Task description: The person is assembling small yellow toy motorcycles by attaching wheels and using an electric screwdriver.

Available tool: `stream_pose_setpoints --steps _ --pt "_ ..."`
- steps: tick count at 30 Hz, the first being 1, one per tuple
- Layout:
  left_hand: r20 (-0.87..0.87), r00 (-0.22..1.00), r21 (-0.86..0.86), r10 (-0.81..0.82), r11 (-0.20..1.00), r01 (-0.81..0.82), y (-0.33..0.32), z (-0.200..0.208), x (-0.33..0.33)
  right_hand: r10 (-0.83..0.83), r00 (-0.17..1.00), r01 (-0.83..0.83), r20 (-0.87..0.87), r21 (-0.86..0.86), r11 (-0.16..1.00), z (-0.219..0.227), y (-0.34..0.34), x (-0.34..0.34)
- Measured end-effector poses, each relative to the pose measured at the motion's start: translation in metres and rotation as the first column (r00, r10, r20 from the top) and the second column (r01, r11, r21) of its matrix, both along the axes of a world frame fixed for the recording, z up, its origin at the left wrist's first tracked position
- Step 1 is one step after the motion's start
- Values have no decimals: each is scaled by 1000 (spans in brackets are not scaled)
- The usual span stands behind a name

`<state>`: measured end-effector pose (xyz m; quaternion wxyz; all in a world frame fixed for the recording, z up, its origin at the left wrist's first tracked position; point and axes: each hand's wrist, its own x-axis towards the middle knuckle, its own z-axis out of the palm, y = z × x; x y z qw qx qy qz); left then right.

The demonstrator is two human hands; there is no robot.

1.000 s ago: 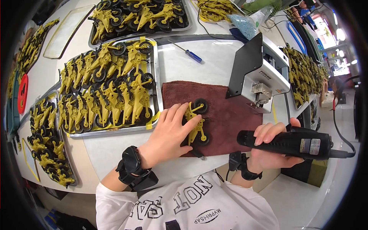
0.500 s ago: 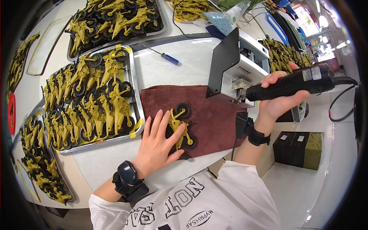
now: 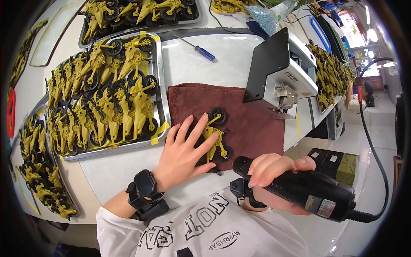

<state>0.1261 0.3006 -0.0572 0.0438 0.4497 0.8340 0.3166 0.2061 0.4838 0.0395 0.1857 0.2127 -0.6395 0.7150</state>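
A yellow toy motorcycle [image 3: 217, 138] with black wheels lies on its side on a folded maroon cloth [image 3: 252, 137]. My left hand [image 3: 185, 147] rests over its left part, fingers spread and lying flat on it, which hides some of the body. My right hand [image 3: 274, 173] is wrapped round a thick black corded electric screwdriver [image 3: 317, 188]. The tool's front end points left, to the right of the toy and near the cloth's front edge. I cannot make out a bit at its tip. The white screw feeder [image 3: 284, 79] with a black side plate stands beyond the cloth.
A metal tray [image 3: 159, 103] packed with yellow toy motorcycles stands left of the cloth, with more trays behind and left. A blue-handled screwdriver [image 3: 204, 53] lies behind the cloth. The tool's cord [image 3: 374, 145] loops at the right. A dark box [image 3: 327, 160] sits lower right.
My right hand has drawn the electric screwdriver away from the feeder, down and toward me. My left hand stays on the toy motorcycle. The whole view has shifted slightly.
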Motion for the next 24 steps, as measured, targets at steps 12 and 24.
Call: stream_pose_setpoints --steps 12,24 --pt "-4 1000 -19 11 1000 -11 -1 -1 4 -91 996 94 25 -190 977 -32 -11 -11" --pt "0 1000 -5 0 1000 0 0 -2 2 37 999 -37 -13 -11 999 -28 4 -19"
